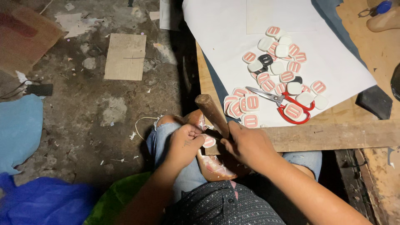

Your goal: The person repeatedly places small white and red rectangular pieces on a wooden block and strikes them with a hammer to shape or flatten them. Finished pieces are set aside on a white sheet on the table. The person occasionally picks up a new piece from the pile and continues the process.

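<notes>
My right hand (246, 143) fisted round smooth wooden handle (211, 111) | my left hand (185, 143) pinching rounded pink-white plastic piece (208, 141) | frame centre

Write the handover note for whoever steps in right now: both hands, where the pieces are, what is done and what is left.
Left hand: closed, pinching one pink-and-white buckle piece over the knee.
Right hand: gripping a wooden-handled tool, handle pointing up and away; its head is hidden behind the hands.
A shoe-shaped form lies on the lap under both hands.
Pile of pink and white buckle pieces, with a few black ones, lies on the white paper sheet on the wooden bench; red-handled scissors rest among them.
Done: one piece in hand, being worked.
Left: the pile on the sheet looks untouched; which pieces are finished I cannot tell.
</notes>
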`<state>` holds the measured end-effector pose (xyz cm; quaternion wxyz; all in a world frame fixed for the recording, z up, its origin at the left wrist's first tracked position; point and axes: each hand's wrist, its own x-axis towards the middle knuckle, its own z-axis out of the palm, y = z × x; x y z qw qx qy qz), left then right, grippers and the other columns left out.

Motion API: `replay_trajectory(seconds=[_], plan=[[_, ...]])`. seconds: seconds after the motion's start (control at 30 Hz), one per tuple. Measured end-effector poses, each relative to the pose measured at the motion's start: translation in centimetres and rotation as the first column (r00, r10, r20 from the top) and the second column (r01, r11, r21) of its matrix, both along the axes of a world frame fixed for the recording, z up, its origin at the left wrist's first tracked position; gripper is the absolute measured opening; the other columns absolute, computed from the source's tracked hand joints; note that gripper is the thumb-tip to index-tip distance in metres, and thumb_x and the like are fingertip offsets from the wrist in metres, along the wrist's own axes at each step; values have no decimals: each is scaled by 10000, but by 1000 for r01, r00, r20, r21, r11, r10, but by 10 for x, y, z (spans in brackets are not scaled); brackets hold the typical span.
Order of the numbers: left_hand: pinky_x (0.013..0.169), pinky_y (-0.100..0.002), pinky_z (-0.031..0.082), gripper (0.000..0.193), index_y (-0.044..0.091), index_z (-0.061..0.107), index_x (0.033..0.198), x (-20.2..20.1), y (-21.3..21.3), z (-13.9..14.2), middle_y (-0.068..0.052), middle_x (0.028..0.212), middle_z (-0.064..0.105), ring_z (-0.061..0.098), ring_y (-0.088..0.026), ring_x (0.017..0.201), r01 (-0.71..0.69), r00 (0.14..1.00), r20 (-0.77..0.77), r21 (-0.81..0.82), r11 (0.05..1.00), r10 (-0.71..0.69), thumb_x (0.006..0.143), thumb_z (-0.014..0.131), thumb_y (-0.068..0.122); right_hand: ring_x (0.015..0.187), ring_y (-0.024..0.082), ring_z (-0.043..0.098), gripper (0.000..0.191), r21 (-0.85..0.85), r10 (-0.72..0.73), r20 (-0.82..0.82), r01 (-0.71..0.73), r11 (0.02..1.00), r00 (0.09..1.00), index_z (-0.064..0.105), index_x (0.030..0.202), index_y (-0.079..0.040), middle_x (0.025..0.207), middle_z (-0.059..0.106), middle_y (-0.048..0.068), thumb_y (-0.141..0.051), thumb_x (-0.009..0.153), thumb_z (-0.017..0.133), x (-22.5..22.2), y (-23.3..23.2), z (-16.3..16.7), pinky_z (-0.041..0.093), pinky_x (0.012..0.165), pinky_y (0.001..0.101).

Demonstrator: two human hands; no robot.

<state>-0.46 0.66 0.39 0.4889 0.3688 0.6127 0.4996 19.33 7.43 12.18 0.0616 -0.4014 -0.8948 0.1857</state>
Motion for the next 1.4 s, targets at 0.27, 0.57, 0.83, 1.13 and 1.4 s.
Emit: replay_trajectory(seconds=[0.27,0.57,0.83,1.13,1.4], plan=[[620,-251,501,70,-43,669,893,2,-4,-5,-64,775,698,627,-93,698,98,995,-21,91,991,-96,857,670,16,704,455,657,367,-97,-123,-41,118,988,992,528,1020,-39,702,661,220,-318,869,714,-8,1,-9,509,613,540],[678,-242,543,106,-43,647,950,-2,9,-15,-63,843,733,684,-94,747,117,962,237,97,988,-137,851,646,-5,669,458,649,387,-61,-122,62,125,990,991,527,990,-31,693,664,217,-366,901,698,-3,-3,-11,508,606,553],[688,-250,550,112,-56,667,961,7,-3,-12,-103,852,732,677,-119,754,26,997,73,64,998,-31,867,665,5,643,459,650,398,10,-153,-43,153,988,987,513,978,-4,690,654,226,-354,906,688,-3,-21,-20,513,576,540],[786,-260,553,184,-73,664,1072,-6,-1,-18,-108,932,737,691,-135,835,38,959,281,-17,999,-32,904,636,-2,620,457,652,399,42,-181,-30,182,982,983,500,978,-7,737,655,225,-358,913,678,-1,-27,-28,520,543,531],[748,-266,551,83,-45,639,977,7,-1,-22,-100,894,718,681,-135,791,11,905,424,39,999,-26,896,620,-44,641,467,654,412,16,-203,-16,203,979,979,505,999,-13,743,665,231,-367,899,691,-3,-25,-22,517,561,545]])
